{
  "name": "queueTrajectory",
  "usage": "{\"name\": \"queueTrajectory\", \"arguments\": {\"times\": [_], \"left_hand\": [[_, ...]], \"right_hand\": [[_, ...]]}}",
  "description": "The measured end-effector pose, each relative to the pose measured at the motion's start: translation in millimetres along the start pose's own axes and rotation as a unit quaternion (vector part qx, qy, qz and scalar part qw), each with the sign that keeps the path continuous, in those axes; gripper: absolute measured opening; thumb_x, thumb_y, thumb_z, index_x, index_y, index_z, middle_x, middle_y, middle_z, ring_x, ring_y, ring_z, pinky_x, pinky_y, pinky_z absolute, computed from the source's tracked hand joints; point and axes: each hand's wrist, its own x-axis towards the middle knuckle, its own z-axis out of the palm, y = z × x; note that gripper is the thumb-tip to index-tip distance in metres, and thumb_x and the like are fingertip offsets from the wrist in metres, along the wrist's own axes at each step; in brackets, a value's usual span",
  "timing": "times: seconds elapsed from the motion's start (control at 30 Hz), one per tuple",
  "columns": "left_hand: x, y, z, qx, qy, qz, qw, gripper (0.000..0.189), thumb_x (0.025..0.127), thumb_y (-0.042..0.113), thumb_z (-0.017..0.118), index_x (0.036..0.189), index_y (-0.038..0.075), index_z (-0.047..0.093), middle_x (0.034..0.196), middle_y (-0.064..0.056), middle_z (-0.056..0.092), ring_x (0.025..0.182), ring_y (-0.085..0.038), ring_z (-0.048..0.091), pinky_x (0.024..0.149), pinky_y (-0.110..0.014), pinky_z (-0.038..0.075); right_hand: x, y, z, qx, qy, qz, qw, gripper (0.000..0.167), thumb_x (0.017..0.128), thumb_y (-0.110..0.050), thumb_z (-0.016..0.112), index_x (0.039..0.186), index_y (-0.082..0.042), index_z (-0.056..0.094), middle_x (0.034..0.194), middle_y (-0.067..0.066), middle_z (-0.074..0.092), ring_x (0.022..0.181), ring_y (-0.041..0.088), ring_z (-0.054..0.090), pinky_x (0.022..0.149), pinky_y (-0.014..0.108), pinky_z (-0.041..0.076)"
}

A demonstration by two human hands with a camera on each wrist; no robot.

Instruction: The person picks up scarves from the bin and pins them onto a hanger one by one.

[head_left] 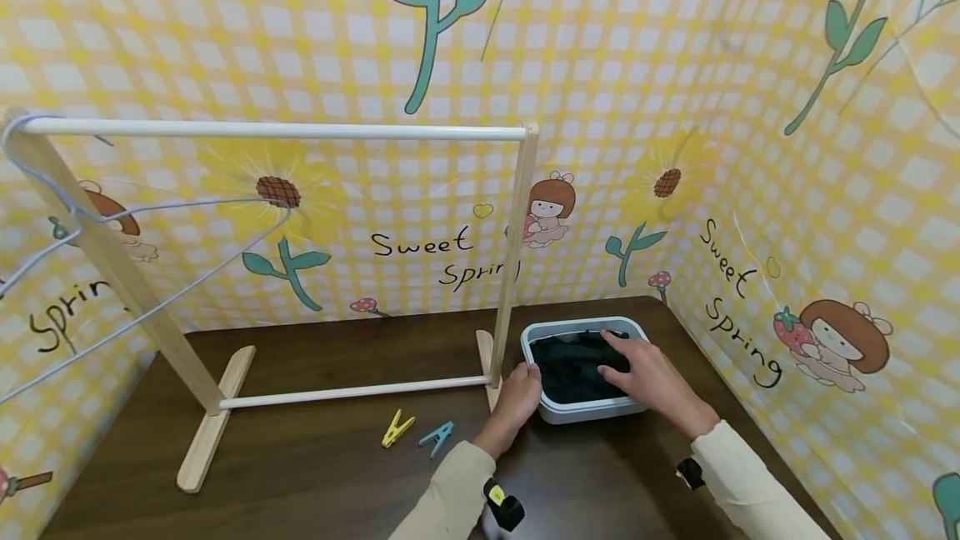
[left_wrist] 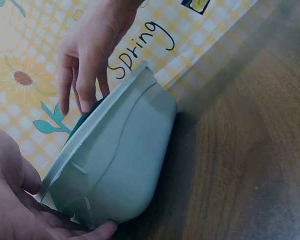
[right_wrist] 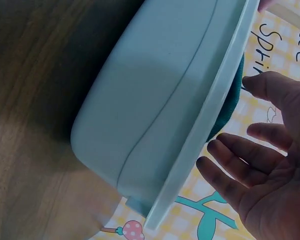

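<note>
A light grey-blue plastic basin (head_left: 592, 413) stands on the table's right side with a dark green cloth (head_left: 570, 369) bunched inside it. At the basin's left end, my left hand (head_left: 517, 397) grips the rim; in the left wrist view the thumb of this hand (left_wrist: 20, 185) lies at the rim and its fingers reach beneath. Over the right part of the basin hovers my right hand (head_left: 648, 373), fingers spread and loosely bent. In the right wrist view, the right hand's (right_wrist: 270, 150) fingertips are close to the rim and the cloth (right_wrist: 232, 105); I cannot tell whether they touch the cloth.
A wooden rack (head_left: 517, 257) with white rods stands left of the basin. From its left end hangs a pale purple wire hanger (head_left: 202, 203). A yellow clothespin (head_left: 396, 429) and a blue clothespin (head_left: 437, 438) lie on the brown table (head_left: 315, 473). A patterned yellow sheet (head_left: 600, 65) surrounds the back and sides.
</note>
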Motion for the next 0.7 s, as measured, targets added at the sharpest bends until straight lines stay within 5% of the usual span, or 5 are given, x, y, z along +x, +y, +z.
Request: {"name": "queueTrajectory", "arguments": {"times": [0.2, 0.43, 0.6, 0.7], "left_hand": [[1.3, 2.7, -4.3, -0.034, -0.008, -0.017, 0.9993, 0.04, 0.109, 0.023, 0.036, 0.128, -0.005, 0.058, 0.116, -0.018, 0.061, 0.11, -0.029, 0.057, 0.098, -0.047, 0.051], [1.6, 2.5, -2.5, -0.016, -0.01, -0.006, 0.9998, 0.037, 0.11, 0.021, 0.038, 0.128, -0.005, 0.057, 0.115, -0.016, 0.063, 0.106, -0.025, 0.059, 0.094, -0.044, 0.055], [2.4, 0.5, -1.9, 0.003, -0.008, 0.006, 0.9999, 0.038, 0.111, 0.023, 0.039, 0.131, -0.005, 0.056, 0.121, -0.018, 0.064, 0.11, -0.027, 0.06, 0.096, -0.047, 0.054], [3.2, 0.5, -3.2, 0.007, -0.01, 0.008, 0.9999, 0.041, 0.111, 0.024, 0.038, 0.135, -0.006, 0.053, 0.125, -0.019, 0.064, 0.113, -0.028, 0.06, 0.099, -0.048, 0.053]], "right_hand": [[9.2, 2, 5, -0.018, -0.037, -0.006, 0.9991, 0.045, 0.092, -0.021, 0.075, 0.129, 0.004, 0.067, 0.119, 0.021, 0.072, 0.11, 0.036, 0.068, 0.09, 0.053, 0.06], [23.0, 8, 13, -0.019, -0.075, 0.011, 0.997, 0.045, 0.089, -0.022, 0.077, 0.121, 0.008, 0.07, 0.112, 0.021, 0.072, 0.101, 0.029, 0.066, 0.085, 0.047, 0.059], [31.7, 12, 16, -0.008, -0.082, -0.007, 0.9966, 0.025, 0.086, -0.017, 0.08, 0.097, 0.005, 0.078, 0.09, 0.013, 0.072, 0.078, 0.016, 0.054, 0.067, 0.027, 0.046], [34.0, 12, 18, -0.011, -0.067, -0.013, 0.9976, 0.015, 0.083, -0.014, 0.082, 0.087, -0.001, 0.076, 0.081, 0.008, 0.064, 0.074, 0.015, 0.048, 0.064, 0.025, 0.041]]}}
